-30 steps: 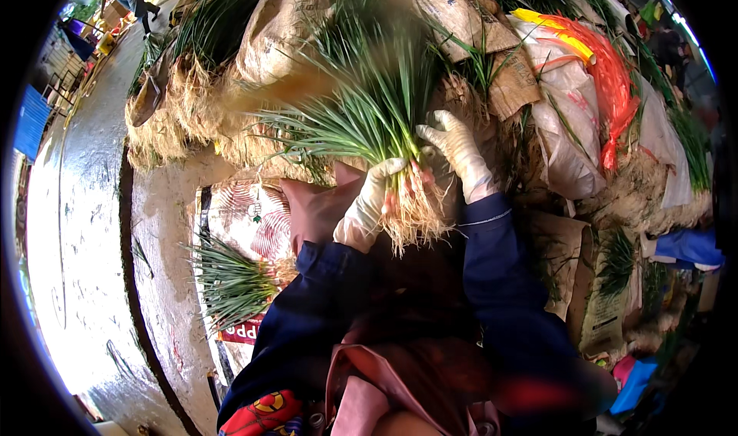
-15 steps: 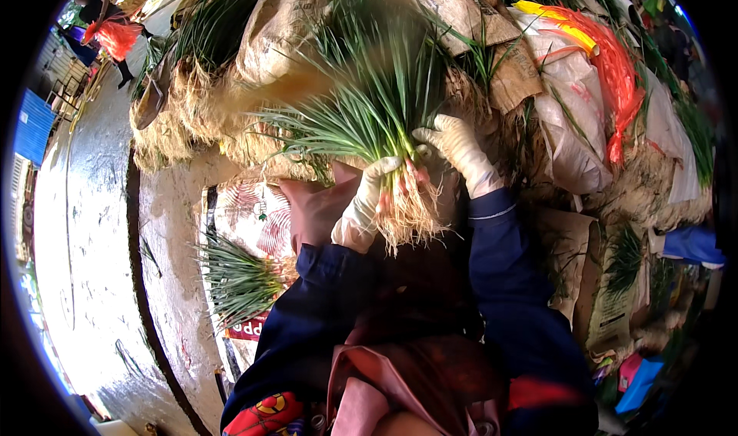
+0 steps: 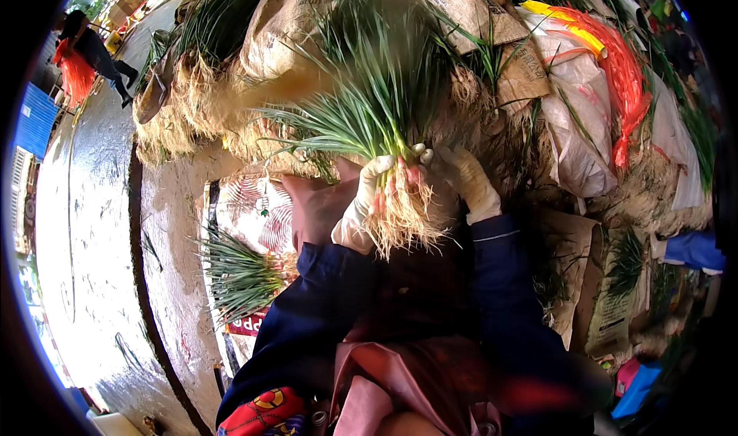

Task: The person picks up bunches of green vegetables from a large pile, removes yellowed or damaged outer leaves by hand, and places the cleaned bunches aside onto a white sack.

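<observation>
A bunch of spring onions [image 3: 383,117] stands upright before me, green leaves pointing away and pale roots hanging toward my lap. Around its lower stems, just above the reddish bulbs, my gloved left hand [image 3: 358,214] is closed, with fingertips showing at the right side of the bunch. My gloved right hand [image 3: 473,182] is close by on the right; its fingers are blurred and partly dark, so their grip is unclear. A smaller bunch of spring onions [image 3: 244,276] lies on a printed sack [image 3: 252,204] to my left.
Heaped spring onions with tangled roots [image 3: 188,109] line the far side, partly covered by brown sacks [image 3: 280,32]. Red plastic strips [image 3: 632,90] lie over a white sack [image 3: 573,132] at right. A person [image 3: 100,55] with red strips walks at far left on wet concrete [image 3: 92,228].
My right hand has drawn back slightly right and downward from the stems. The left hand keeps its hold, and the roots have spread a little. The person at far left has moved.
</observation>
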Motion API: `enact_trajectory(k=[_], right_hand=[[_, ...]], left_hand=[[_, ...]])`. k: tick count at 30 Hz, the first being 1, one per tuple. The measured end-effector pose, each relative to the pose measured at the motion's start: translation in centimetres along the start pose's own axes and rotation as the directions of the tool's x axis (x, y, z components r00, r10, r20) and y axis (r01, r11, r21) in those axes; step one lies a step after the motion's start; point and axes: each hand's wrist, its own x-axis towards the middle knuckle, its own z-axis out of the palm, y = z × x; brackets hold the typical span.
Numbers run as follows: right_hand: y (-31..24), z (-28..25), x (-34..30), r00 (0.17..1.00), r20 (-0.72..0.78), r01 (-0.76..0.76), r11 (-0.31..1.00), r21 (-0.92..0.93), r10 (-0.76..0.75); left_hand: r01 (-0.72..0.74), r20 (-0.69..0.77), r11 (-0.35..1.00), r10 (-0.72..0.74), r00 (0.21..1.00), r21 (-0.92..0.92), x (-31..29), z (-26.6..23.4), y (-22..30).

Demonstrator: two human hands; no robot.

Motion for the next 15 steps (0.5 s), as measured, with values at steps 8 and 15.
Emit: enact_trajectory(k=[8, 15], right_hand=[[0.7, 7.9, 1.4, 0.911, 0.412, -0.107, 0.962, 0.250, -0.006], [1.9, 7.7, 2.2, 0.728, 0.682, -0.514, 0.710, 0.481, 0.065]], left_hand=[[-0.214, -0.133, 0.571, 0.505, 0.852, 0.793, -4.6, 4.0, 4.5], [-0.101, -0.201, 0.382, 0.673, 0.712, 0.919, -5.6, 3.4, 5.3]])
